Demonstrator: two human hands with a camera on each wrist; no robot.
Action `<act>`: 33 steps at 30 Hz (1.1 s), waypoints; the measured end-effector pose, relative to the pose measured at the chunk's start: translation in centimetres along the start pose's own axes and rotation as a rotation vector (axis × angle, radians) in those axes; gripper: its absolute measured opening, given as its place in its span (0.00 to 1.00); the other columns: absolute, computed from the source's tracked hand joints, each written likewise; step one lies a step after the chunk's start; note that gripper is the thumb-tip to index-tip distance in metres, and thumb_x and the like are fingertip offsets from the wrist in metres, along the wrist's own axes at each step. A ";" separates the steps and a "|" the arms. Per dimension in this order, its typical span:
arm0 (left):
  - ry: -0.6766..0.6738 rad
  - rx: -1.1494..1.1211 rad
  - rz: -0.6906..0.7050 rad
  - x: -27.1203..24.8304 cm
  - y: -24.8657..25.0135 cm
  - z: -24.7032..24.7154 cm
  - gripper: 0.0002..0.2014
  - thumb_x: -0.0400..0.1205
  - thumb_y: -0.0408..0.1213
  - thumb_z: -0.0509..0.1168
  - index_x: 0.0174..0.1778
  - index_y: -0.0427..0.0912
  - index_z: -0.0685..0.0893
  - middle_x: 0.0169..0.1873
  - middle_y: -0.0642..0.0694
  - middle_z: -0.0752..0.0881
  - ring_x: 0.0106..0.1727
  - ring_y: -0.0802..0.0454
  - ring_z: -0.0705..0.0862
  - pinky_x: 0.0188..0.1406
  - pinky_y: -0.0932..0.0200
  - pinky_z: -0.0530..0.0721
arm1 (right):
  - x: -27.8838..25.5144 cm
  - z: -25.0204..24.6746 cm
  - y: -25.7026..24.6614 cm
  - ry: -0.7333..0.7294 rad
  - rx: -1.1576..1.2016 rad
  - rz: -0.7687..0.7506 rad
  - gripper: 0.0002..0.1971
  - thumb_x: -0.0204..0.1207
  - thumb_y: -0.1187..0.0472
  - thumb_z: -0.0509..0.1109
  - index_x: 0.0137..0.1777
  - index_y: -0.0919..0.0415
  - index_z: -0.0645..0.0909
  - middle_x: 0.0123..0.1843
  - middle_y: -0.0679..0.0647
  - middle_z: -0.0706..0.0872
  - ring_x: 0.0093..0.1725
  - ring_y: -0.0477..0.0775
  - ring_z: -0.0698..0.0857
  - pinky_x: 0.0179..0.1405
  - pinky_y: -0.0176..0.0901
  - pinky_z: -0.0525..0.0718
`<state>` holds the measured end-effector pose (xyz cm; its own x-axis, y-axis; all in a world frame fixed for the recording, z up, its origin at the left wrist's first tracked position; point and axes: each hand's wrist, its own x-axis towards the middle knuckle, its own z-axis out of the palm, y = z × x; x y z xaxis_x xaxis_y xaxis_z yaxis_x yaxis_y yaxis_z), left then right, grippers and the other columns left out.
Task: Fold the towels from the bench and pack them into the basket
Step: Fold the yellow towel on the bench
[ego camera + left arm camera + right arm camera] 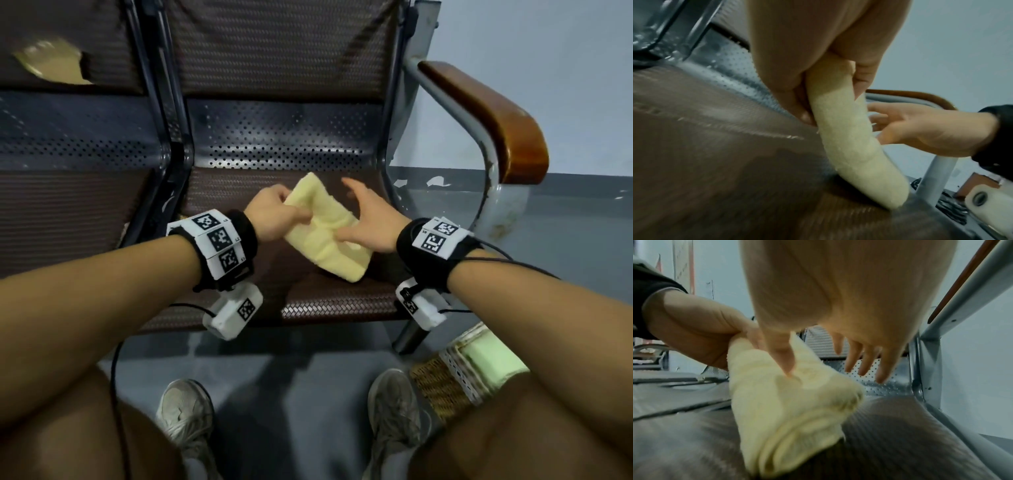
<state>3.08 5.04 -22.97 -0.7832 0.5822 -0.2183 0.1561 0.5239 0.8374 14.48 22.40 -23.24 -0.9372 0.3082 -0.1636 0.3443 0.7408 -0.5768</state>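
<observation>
A folded pale yellow towel (325, 233) is lifted at its far end above the brown woven bench seat (329, 298), its near end still touching the seat. My left hand (284, 212) grips the towel's left edge (836, 113) between thumb and fingers. My right hand (363, 222) hovers at the towel's right side with fingers spread and straight; its thumb (783, 360) touches the towel's top (793, 402). The woven basket (442, 383) stands on the floor at the lower right, with a light green towel (496, 356) inside, partly hidden by my right arm.
Another yellowish towel (51, 61) lies on the neighbouring seat at the upper left. A grey metal armrest with a brown wooden pad (493, 113) bounds the seat on the right. My two shoes (185, 411) stand on the grey floor below the bench.
</observation>
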 end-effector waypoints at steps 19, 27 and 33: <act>-0.704 -0.144 0.109 -6.1 10.8 18.9 0.28 0.73 0.41 0.80 0.68 0.41 0.82 0.60 0.47 0.89 0.61 0.47 0.88 0.66 0.42 0.84 | -18.4 -11.7 11.7 0.248 0.839 0.359 0.14 0.77 0.61 0.71 0.62 0.60 0.83 0.59 0.62 0.91 0.60 0.63 0.90 0.61 0.60 0.86; -0.850 -0.133 -0.010 -9.6 10.9 34.4 0.23 0.80 0.43 0.70 0.69 0.37 0.78 0.60 0.41 0.86 0.59 0.40 0.87 0.63 0.43 0.85 | -29.4 -8.7 22.7 0.556 0.829 0.748 0.14 0.78 0.56 0.75 0.61 0.59 0.83 0.49 0.53 0.93 0.48 0.54 0.92 0.48 0.48 0.91; -0.879 0.308 0.103 -9.9 7.5 42.2 0.29 0.79 0.51 0.67 0.72 0.38 0.74 0.60 0.44 0.81 0.54 0.43 0.80 0.49 0.53 0.78 | -32.4 -3.8 29.7 0.490 0.795 0.940 0.14 0.79 0.57 0.75 0.62 0.60 0.84 0.56 0.57 0.90 0.54 0.58 0.89 0.48 0.48 0.88</act>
<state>37.41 29.44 -35.69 -0.0407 0.8302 -0.5560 0.4506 0.5119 0.7314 55.31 36.68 -32.01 -0.1860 0.8151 -0.5486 0.5628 -0.3693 -0.7395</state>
